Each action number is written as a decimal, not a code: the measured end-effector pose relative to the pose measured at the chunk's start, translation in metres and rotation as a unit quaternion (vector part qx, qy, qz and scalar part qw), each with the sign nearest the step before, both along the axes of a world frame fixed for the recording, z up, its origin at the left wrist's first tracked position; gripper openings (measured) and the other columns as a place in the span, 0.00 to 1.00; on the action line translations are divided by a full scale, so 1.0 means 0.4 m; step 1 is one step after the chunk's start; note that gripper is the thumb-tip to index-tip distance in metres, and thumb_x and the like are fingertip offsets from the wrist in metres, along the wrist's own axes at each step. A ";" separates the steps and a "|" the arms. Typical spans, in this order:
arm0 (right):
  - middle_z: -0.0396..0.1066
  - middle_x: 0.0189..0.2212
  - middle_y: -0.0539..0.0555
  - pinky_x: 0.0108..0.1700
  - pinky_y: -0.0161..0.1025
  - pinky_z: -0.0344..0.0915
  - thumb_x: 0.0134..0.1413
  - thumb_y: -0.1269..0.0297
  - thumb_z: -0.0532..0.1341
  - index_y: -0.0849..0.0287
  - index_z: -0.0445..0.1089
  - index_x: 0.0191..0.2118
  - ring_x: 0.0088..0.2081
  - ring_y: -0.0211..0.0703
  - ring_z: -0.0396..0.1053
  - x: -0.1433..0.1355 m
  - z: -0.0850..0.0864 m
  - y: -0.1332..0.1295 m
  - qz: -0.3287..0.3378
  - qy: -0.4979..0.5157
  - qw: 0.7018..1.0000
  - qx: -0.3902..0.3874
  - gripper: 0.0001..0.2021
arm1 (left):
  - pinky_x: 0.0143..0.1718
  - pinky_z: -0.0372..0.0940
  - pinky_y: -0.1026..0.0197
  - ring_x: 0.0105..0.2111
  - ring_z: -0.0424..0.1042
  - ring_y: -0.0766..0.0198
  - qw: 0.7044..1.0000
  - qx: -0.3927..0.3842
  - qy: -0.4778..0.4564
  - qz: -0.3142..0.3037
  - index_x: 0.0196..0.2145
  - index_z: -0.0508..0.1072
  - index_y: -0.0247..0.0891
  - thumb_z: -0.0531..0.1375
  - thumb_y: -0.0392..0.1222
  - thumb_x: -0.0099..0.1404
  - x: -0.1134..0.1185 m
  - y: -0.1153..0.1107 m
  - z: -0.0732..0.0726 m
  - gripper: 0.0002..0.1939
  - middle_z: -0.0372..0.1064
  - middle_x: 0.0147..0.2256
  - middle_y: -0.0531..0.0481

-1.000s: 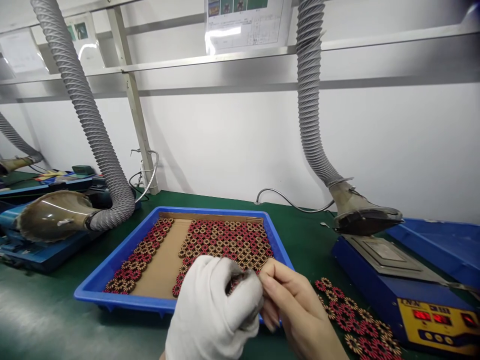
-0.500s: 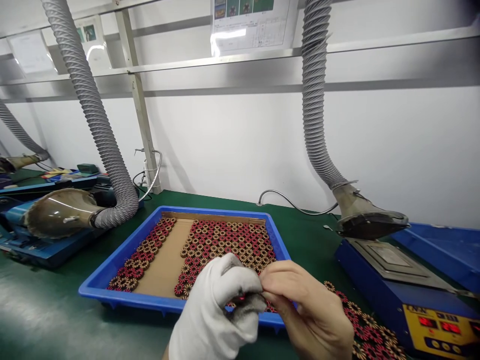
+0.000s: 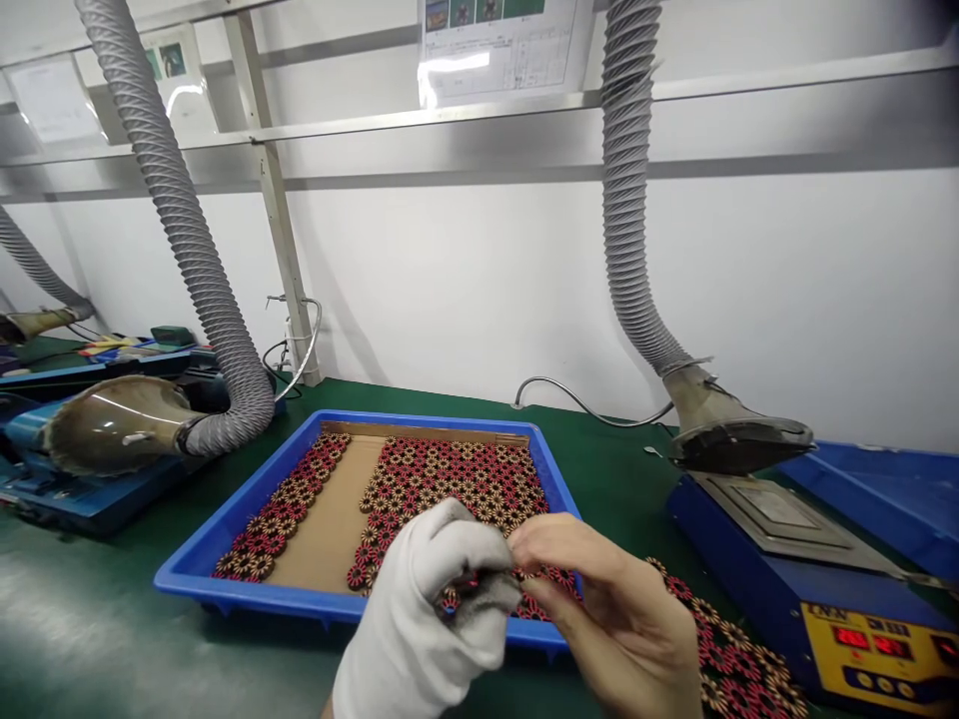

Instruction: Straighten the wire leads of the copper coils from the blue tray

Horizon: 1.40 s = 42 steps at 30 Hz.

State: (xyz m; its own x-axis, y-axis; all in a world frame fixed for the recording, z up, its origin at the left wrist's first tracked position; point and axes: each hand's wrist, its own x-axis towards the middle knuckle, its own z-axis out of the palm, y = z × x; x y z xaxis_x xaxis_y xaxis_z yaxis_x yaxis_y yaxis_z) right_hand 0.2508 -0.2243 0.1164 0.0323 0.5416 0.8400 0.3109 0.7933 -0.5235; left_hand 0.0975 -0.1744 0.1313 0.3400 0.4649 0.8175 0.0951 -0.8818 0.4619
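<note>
My left hand [image 3: 431, 609], in a white glove with greyed fingertips, is curled closed in front of the blue tray [image 3: 247, 596]. A bit of red shows between its fingers, but what it holds is mostly hidden. My right hand [image 3: 618, 609] is bare, its thumb and forefinger meeting the gloved fingertips; anything between them is too small to make out. Behind both hands, the tray holds many red and tan ring-shaped parts [image 3: 450, 464] on brown cardboard [image 3: 322, 544], with a bare strip of cardboard left of centre.
More ring parts [image 3: 738, 659] lie on the green table at right, beside a blue machine [image 3: 794, 589] with a yellow display panel. Funnel-ended hoses hang at left [image 3: 120, 424] and right [image 3: 734, 434]. A blue bin [image 3: 891, 499] stands at far right.
Both hands have shifted slightly left. My right thumb and forefinger have parted a little behind their tips, and more of the ring parts shows between them.
</note>
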 end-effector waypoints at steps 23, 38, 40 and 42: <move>0.75 0.36 0.51 0.45 0.39 0.68 0.56 0.84 0.61 0.53 0.73 0.47 0.41 0.42 0.71 0.012 0.003 0.009 0.018 -0.033 0.999 -0.001 0.19 | 0.28 0.62 0.68 0.25 0.65 0.69 1.000 0.010 0.027 -0.002 0.30 0.66 0.41 0.53 0.25 0.52 0.002 0.004 0.004 0.13 0.62 0.25 0.56; 0.61 0.14 0.46 0.21 0.33 0.58 0.65 0.56 0.56 0.58 0.65 0.23 0.17 0.37 0.62 0.008 -0.011 0.001 0.172 0.182 0.931 -0.267 0.19 | 0.25 0.63 0.64 0.24 0.66 0.66 0.994 0.069 0.060 0.054 0.28 0.69 0.40 0.54 0.25 0.52 0.005 -0.006 0.006 0.11 0.65 0.24 0.52; 0.72 0.26 0.51 0.33 0.35 0.63 0.63 0.62 0.60 0.57 0.74 0.32 0.29 0.40 0.68 0.019 -0.009 -0.005 0.083 0.113 0.969 -0.202 0.09 | 0.25 0.62 0.67 0.24 0.66 0.68 1.000 0.007 0.019 0.008 0.27 0.68 0.41 0.53 0.24 0.50 0.007 -0.004 0.008 0.12 0.65 0.24 0.55; 0.74 0.34 0.52 0.39 0.37 0.65 0.62 0.69 0.62 0.52 0.74 0.41 0.36 0.43 0.70 0.025 -0.008 -0.010 0.049 0.048 0.985 -0.156 0.06 | 0.26 0.63 0.68 0.23 0.67 0.69 0.999 -0.030 -0.005 -0.024 0.26 0.67 0.40 0.52 0.24 0.50 0.011 -0.002 0.011 0.12 0.67 0.22 0.56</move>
State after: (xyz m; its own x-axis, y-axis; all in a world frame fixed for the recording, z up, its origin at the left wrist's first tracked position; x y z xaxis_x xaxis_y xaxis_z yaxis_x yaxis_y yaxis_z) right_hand 0.2607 -0.2283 0.1132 0.0378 0.7778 0.6274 0.1774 0.6126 -0.7702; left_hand 0.1019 -0.1753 0.1358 0.3556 0.4971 0.7915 0.0487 -0.8556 0.5154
